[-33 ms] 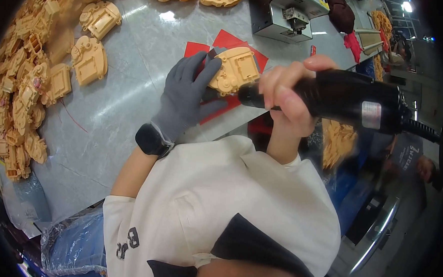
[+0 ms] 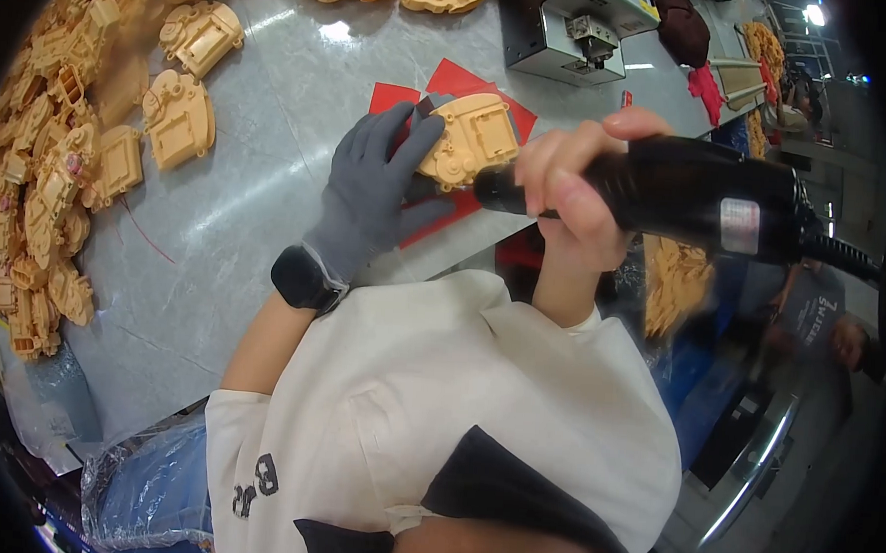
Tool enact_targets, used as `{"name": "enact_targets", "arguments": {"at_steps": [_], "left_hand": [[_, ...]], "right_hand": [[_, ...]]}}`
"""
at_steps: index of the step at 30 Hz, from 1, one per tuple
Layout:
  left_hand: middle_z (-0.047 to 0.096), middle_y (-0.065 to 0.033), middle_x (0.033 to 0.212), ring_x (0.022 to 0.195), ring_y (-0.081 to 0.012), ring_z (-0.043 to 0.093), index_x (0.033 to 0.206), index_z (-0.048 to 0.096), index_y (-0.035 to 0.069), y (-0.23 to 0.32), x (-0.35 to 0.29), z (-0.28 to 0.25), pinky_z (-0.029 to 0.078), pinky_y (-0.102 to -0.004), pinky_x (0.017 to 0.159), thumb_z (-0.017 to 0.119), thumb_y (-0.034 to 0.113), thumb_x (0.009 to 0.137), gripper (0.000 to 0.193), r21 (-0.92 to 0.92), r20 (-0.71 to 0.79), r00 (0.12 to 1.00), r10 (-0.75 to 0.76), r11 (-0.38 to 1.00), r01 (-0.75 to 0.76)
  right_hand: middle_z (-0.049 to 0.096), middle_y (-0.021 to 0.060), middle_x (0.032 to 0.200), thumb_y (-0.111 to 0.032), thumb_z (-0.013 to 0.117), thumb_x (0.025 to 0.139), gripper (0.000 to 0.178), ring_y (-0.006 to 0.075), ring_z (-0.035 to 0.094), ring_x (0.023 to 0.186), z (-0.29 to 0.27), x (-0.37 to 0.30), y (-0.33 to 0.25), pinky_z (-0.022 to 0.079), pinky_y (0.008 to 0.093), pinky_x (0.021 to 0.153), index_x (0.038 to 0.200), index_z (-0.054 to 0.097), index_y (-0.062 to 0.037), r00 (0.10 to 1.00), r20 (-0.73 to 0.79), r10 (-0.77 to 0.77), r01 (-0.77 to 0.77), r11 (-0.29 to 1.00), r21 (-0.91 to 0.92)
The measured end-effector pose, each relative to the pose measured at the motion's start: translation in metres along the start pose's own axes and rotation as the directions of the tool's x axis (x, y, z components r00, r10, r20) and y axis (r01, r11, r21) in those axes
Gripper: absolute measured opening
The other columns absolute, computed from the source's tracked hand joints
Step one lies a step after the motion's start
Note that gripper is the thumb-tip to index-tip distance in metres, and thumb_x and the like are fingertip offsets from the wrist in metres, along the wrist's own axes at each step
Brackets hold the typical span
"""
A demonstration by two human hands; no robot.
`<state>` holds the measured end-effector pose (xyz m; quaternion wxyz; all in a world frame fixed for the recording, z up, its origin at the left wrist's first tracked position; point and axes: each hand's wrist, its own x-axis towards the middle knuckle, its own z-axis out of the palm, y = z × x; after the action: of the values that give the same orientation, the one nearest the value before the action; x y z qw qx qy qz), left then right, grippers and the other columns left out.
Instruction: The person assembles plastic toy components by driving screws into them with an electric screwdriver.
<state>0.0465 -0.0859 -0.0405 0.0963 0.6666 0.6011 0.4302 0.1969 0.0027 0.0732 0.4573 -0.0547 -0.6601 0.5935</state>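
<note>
My gloved left hand [image 2: 377, 188] pressed a tan plastic housing [image 2: 470, 138] onto the red mat [image 2: 453, 79] on the bench [image 2: 268, 167]; my right hand [image 2: 568, 188] gripped a black power screwdriver [image 2: 688, 194].

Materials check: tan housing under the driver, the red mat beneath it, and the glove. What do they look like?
Tan housing: looks like moulded plastic, matte, with crisp ribs and bosses, same as the parts piled along the bench.
Red mat: thin flat sheet with sharp corners, probably card or plastic; unclear which.
Glove on the left hand: grey knit fabric, snug, possibly coated; weave too fine to confirm.
</note>
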Motion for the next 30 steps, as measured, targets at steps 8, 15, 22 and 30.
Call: {"name": "enact_targets", "arguments": {"at_steps": [8, 15, 22, 30], "left_hand": [[0.045, -0.016, 0.126, 0.114, -0.0356, 0.045, 0.127, 0.048, 0.016, -0.004, 0.001, 0.001, 0.038, -0.0455, 0.096, 0.079, 0.03, 0.064, 0.072, -0.04, -0.019, 1.0, -0.022, 0.999, 0.021], [0.044, -0.0153, 0.126, 0.113, -0.0336, 0.046, 0.127, 0.048, 0.015, -0.01, 0.011, 0.002, 0.038, -0.0448, 0.096, 0.077, 0.032, 0.064, 0.071, -0.042, -0.017, 1.0, -0.01, 0.999, 0.009], [0.048, -0.0184, 0.123, 0.107, -0.0367, 0.049, 0.127, 0.046, 0.004, -0.002, 0.007, 0.001, 0.04, -0.0449, 0.092, 0.069, 0.041, 0.073, 0.069, -0.028, -0.017, 0.997, 0.069, 0.997, -0.07], [0.051, -0.0183, 0.122, 0.101, -0.0373, 0.052, 0.126, 0.047, 0.004, 0.002, 0.018, -0.005, 0.044, -0.0433, 0.085, 0.063, 0.041, 0.08, 0.062, -0.033, 0.071, 0.995, 0.065, 0.997, -0.063]], "right_hand": [[0.054, 0.0034, 0.063, 0.006, 0.063, 0.071, 0.036, 0.0087, 0.051, 0.054, 0.009, 0.003, 0.022, 0.044, 0.0214, 0.057, 0.101, 0.045, 0.0016, 0.997, -0.07, 0.035, -0.046, 0.986, -0.162], [0.055, 0.0025, 0.068, 0.005, 0.065, 0.068, 0.029, 0.0092, 0.052, 0.06, 0.013, 0.005, 0.026, 0.044, 0.0227, 0.063, 0.092, 0.05, -0.0002, 0.987, -0.125, 0.097, -0.113, 0.986, -0.126], [0.055, 0.0036, 0.062, 0.003, 0.067, 0.068, 0.038, 0.0112, 0.051, 0.051, 0.001, 0.015, 0.028, 0.042, 0.0223, 0.052, 0.1, 0.047, 0.0019, 0.968, 0.163, 0.191, -0.214, 0.966, 0.142], [0.047, 0.0062, 0.053, -0.001, 0.054, 0.084, 0.012, 0.0139, 0.033, 0.034, 0.066, 0.053, -0.064, 0.021, 0.0271, 0.035, 0.077, 0.063, -0.0048, 0.959, 0.101, -0.263, 0.136, 0.746, 0.652]]}}
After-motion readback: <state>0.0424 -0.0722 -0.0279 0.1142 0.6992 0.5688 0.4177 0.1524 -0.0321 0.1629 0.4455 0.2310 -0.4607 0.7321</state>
